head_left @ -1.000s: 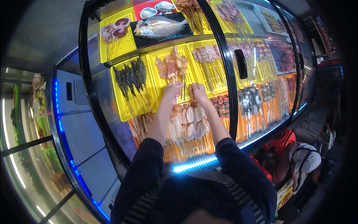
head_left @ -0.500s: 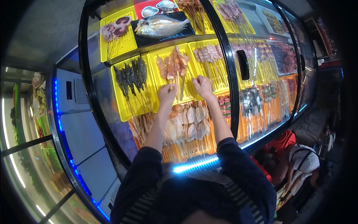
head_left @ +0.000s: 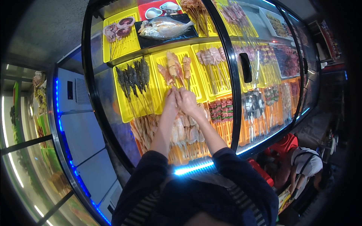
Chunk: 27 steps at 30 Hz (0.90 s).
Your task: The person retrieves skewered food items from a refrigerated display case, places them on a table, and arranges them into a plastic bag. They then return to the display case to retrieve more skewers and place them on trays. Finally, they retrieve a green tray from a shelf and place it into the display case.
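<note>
My left hand (head_left: 171, 101) and my right hand (head_left: 186, 101) are side by side, fingers closed at the stick ends of a few pale pink meat skewers (head_left: 172, 67). The meat points away from me over a yellow slotted tray (head_left: 198, 90). Another meat skewer (head_left: 186, 66) is just to the right, its lower stick reaching toward my right hand. Which sticks belong to which hand is partly hidden by the fingers. Left of my hands, dark shrimp skewers (head_left: 132, 77) lie in a yellow tray. Pale skewered pieces (head_left: 186, 130) lie under my forearms.
Black frames and a sliding glass door with a dark handle (head_left: 245, 66) stand to the right. Behind are a whole fish (head_left: 164, 29) on a black tray and round meat skewers (head_left: 122, 28). Bacon-like rolls (head_left: 211, 56) lie right. A person (head_left: 307, 164) bends down at lower right.
My right hand has moved left and toward me, joining my left hand. The skewers in the middle tray have been shifted and gathered closer together. My left hand came slightly nearer to me.
</note>
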Motion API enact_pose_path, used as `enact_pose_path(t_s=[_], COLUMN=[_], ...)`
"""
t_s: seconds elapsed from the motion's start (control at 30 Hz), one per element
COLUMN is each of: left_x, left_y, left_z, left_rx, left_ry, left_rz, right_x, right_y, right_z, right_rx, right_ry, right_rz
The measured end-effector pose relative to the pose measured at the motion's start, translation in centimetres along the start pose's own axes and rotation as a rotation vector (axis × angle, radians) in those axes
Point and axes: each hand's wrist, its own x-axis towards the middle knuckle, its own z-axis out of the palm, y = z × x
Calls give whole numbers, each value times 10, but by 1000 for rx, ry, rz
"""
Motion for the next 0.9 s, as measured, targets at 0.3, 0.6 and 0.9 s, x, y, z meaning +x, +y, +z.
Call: enact_pose_path(t_s=[0.3,0.6,0.9], left_x=[-6,-8,-8], left_y=[29,33,7], left_z=[-7,-9,17], left_rx=[106,19,316], left_ry=[-149,-227,-14], left_rz=[-130,-110,98], right_x=[9,14,-6], right_y=[37,73,61], right_z=[-21,-7,18], right_rx=[-163,180,337], right_ry=[141,-9,7], right_rz=[-58,98,201])
